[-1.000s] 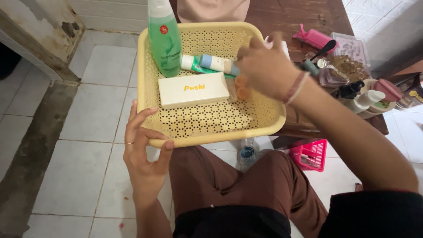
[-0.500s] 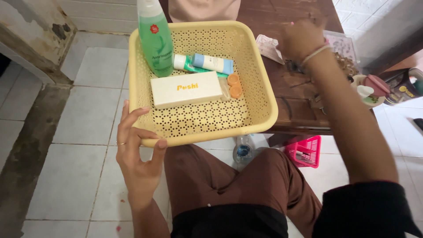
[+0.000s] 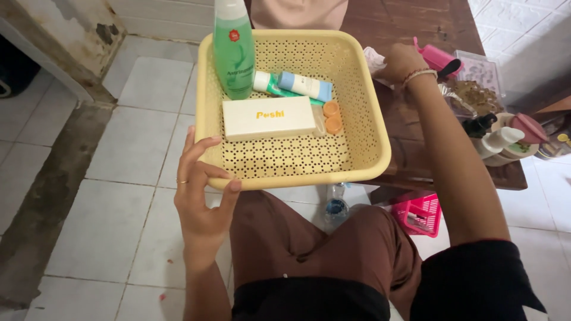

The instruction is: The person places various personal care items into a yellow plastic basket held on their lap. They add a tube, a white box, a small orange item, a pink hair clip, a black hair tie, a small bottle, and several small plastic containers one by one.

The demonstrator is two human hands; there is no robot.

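My left hand (image 3: 202, 199) grips the near-left rim of a yellow perforated basket (image 3: 369, 148) that rests partly on a wooden table (image 3: 410, 142) and over my lap. Inside it stand a tall green bottle (image 3: 234, 50) and lie a cream box (image 3: 269, 117), a blue and white tube (image 3: 304, 85), a green and white tube (image 3: 263, 83) and two orange caps (image 3: 332, 116). My right hand (image 3: 402, 61) is beyond the basket's far right corner, fingers curled on a pale crinkled packet (image 3: 373, 58) on the table.
On the table's right side lie a pink case (image 3: 439, 57), a clear lidded box (image 3: 480, 71), a dark pump bottle (image 3: 476, 125) and a white bottle (image 3: 498, 139). A small pink basket (image 3: 423, 214) and a plastic bottle (image 3: 336, 205) sit on the tiled floor.
My right hand left the orange caps in the basket, swung out over the table's clutter, then came down onto the pale packet. My left hand kept its hold on the rim.
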